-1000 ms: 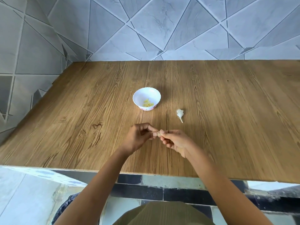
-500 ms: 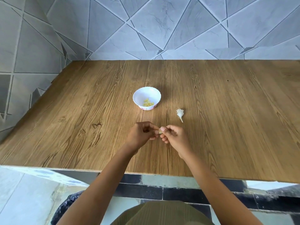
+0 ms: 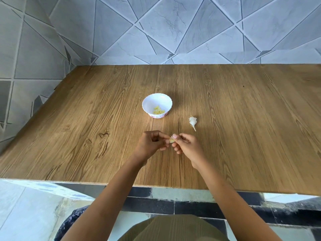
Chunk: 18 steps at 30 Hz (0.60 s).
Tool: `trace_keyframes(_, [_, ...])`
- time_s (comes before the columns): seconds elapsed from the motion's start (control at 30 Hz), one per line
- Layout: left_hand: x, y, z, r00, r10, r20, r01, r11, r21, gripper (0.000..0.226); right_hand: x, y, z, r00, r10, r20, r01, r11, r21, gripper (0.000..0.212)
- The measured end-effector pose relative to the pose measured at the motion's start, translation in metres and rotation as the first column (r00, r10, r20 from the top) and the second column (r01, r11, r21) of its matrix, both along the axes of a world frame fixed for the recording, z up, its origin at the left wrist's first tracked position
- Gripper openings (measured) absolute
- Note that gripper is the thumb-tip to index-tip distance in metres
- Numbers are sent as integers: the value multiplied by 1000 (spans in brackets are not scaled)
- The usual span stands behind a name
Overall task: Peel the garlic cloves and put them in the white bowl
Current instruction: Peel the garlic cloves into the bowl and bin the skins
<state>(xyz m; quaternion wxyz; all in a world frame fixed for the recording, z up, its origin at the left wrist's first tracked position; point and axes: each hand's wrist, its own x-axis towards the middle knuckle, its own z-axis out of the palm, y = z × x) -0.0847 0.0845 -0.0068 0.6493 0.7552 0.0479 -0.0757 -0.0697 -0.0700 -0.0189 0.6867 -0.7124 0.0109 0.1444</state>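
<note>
Garlic clove [image 3: 171, 140] pinched between both hands, above table [image 3: 243, 119]

The white bowl [image 3: 166, 103] stands beyond the left hand [image 3: 150, 143], and a garlic scrap [image 3: 192, 121] lies beyond the right hand [image 3: 188, 147]. Bare tabletop [image 3: 83, 136] runs between bowl and scrap and wide to both sides. Both hands pinch one garlic clove [image 3: 171, 140], closing the gap between them. A tiled wall [image 3: 121, 32] bounds the far and left edges.
</note>
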Motion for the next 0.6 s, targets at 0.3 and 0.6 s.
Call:
trace_keyframes(0.3, [1,3,8,998,10,-55,-13,999,-39,5,1,-3,-1,999,-25,46,23,999,31,13])
trace_keyframes(0.6, [3,2,10,995,51,-89,-58,996,-73,8,4,-13,-15,906,-21,422,170,933,-318,9])
